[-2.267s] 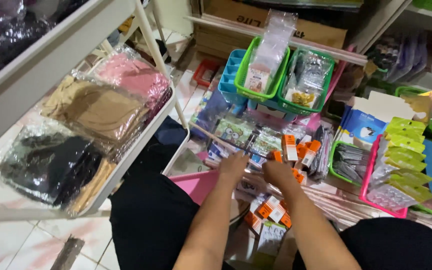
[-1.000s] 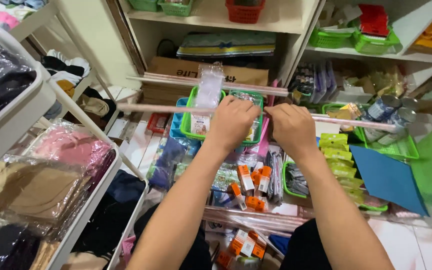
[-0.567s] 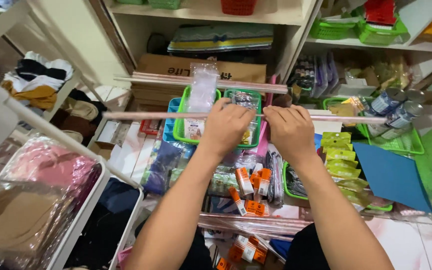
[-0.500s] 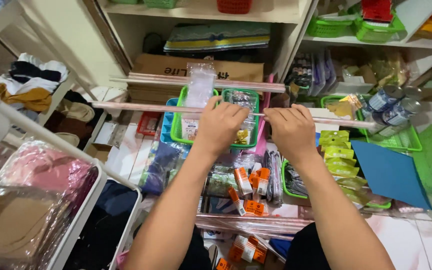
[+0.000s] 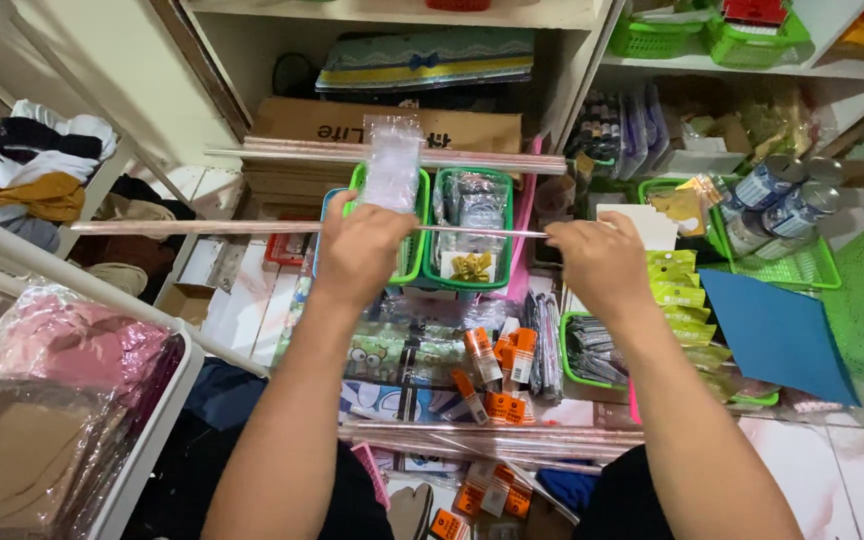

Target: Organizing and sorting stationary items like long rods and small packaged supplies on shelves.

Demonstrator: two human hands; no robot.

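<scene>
My left hand grips a long thin pink wrapped stick that runs out level to the left. A thinner bare rod comes out of its right end. It spans the gap to my right hand, whose fingertips pinch the rod's tip. Both hands are held up in front of the green baskets, about a forearm's width apart.
More pink sticks lie across the cardboard box and on the floor by my knees. Orange-and-white small boxes, a blue sheet and cans sit around. A white rack with wrapped fabrics stands at left.
My hands have drawn apart. The left one moved left with the pink stick, a thin bare rod now shows between them, and nothing sticks out past my right hand.
</scene>
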